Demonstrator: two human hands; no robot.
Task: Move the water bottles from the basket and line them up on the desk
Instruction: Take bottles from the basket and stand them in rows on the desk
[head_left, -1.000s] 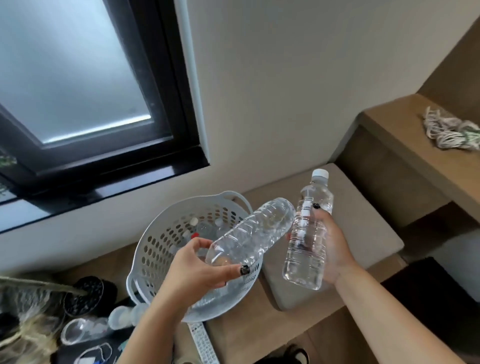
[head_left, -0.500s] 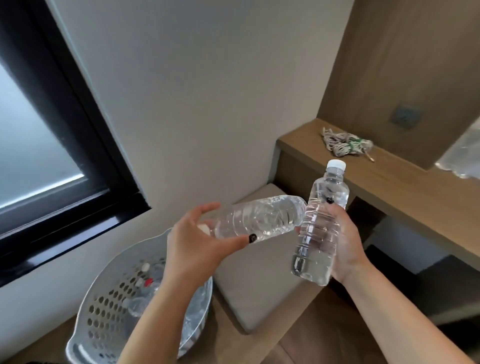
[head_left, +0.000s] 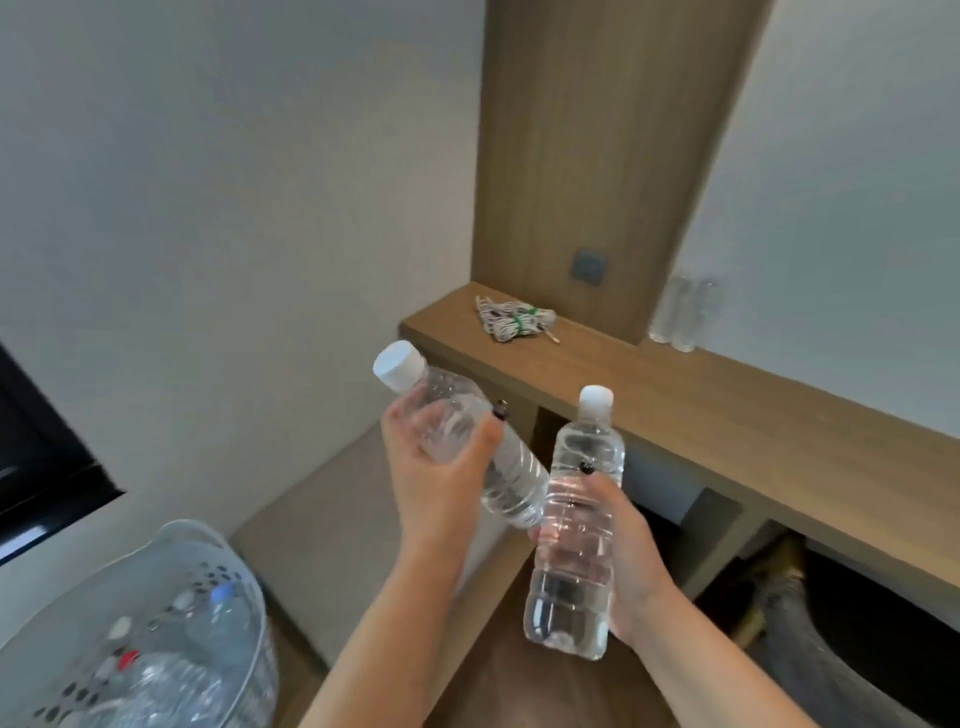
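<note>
Now my left hand (head_left: 431, 467) grips a tilted bottle (head_left: 511, 470); my right hand (head_left: 631, 566) grips an upright bottle (head_left: 574, 551), both above the bench, short of the desk (head_left: 727, 426).

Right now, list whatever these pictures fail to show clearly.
Head view only:
- White perforated plastic basket: cut off by the left and bottom edges; bottle count inside blurred.
- Two clear bottles standing on the wooden desk at: blurred, caps indistinct.
- Tilted clear bottle: middle hidden by the left hand.
- Dark space under the desk: contents unclear.

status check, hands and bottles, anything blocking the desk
Left hand grips tilted bottle; right hand grips upright bottle. Cord bundle on desk.
</note>
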